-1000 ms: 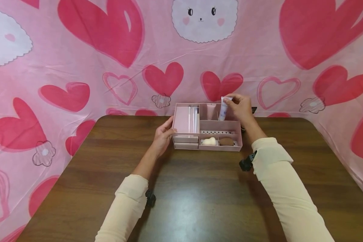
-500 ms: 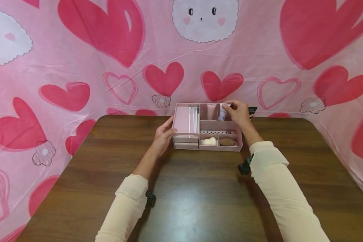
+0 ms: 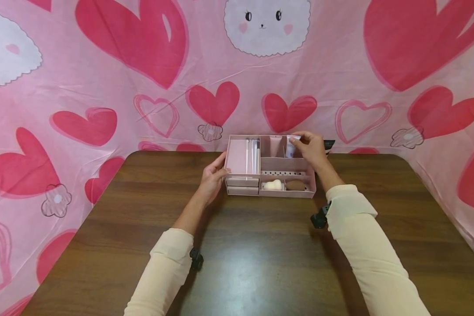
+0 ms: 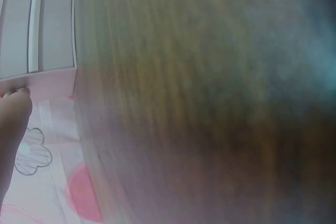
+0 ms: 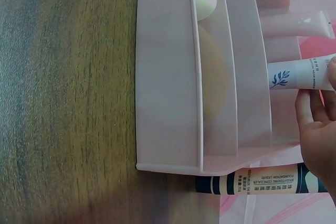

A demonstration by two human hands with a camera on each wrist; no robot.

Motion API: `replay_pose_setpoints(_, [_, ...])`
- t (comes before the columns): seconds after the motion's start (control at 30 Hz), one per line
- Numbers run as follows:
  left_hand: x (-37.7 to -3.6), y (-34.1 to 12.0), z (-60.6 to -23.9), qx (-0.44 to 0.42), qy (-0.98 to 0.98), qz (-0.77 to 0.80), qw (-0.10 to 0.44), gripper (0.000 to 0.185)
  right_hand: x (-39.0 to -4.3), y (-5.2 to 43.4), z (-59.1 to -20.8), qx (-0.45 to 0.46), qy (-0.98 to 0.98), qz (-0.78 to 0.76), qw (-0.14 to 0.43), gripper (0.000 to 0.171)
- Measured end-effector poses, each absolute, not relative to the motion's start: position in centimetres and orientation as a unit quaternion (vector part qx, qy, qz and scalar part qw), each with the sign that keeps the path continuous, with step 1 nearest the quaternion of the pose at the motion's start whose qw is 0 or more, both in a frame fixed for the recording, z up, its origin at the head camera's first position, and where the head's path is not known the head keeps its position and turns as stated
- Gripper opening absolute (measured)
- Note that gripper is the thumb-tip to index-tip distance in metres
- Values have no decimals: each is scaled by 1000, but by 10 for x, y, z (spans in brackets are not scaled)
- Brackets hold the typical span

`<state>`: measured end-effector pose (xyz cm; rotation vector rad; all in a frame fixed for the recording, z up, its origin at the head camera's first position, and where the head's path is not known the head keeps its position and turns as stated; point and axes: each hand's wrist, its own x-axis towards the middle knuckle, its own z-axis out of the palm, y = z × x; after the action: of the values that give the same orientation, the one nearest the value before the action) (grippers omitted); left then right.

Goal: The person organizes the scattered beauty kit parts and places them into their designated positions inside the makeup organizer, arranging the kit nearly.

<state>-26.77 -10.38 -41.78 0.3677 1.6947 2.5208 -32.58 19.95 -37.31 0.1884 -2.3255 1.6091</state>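
A pink cosmetics organizer stands near the table's back edge. At its left side my left hand holds it, the thumb over the front corner. My right hand pinches the top end of a white squeeze tube with a blue leaf print. The tube's lower end is inside the back right compartment, hidden by the wall in the right wrist view. Beside it, in the neighbouring back compartment, stands a pink tube. In the left wrist view only part of the left hand shows, against the organizer's side.
Slim brushes or sticks lie on the organizer's left top, above two drawers. A cream sponge and a brown one sit in the front compartments. Right of the organizer stands a foundation liquid tube. Behind hangs a heart-print cloth.
My right hand has come down with the white tube, which now sits lower in the back right compartment. During the last half second it barely moves. The left hand stays put.
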Motion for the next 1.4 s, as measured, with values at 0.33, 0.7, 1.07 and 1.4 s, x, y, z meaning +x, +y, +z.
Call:
replay_pose_setpoints(0.33, [-266,-104,-417,115,554,823,42,66,-328,198,-372,74,-790,588,157,36])
replay_pose_setpoints(0.7, [-265,-104,-414,117,551,825,42,67,-316,201,-357,96,-760,618,178,37])
replay_pose_setpoints(1.07, [-266,-103,-415,111,549,827,43,66,-300,227,-335,118,-776,582,210,34])
replay_pose_setpoints(1.4, [-266,-104,-416,109,553,825,44,67,-298,272,-344,96,-770,584,238,20])
